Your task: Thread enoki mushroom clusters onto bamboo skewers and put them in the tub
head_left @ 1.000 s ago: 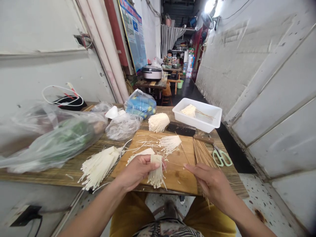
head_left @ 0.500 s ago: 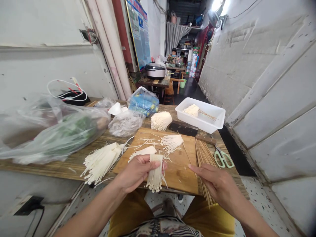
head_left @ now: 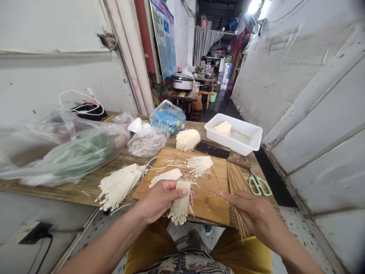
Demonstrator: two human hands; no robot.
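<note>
Pinched in my left hand (head_left: 162, 198) is a flat bunch of enoki mushrooms (head_left: 180, 211), caps hanging down past the near edge of the wooden cutting board (head_left: 211, 205). My right hand (head_left: 251, 209) is closed over the board's right side, index fingertip beside a thin skewer. What its fingers hold, if anything, is hidden. That skewer (head_left: 217, 177) runs into an enoki bunch (head_left: 201, 164) lying on the board. Another flat enoki bunch (head_left: 167, 177) rests behind my left hand. Loose bamboo skewers (head_left: 236, 182) lie in a bundle next to my right hand.
Left of the board lies a larger enoki pile (head_left: 119, 186); another clump (head_left: 188, 139) stands behind it. A cleaver (head_left: 213, 148), green-handled scissors (head_left: 260, 185) and a white tub (head_left: 234, 142) with skewered enoki are at the right. Plastic bags (head_left: 71, 148) cover the left. A person sits far back.
The view has shifted slightly, so the scene sits a little further right. Both hands keep nearly the same pose, the left one still gripping the enoki bunch.
</note>
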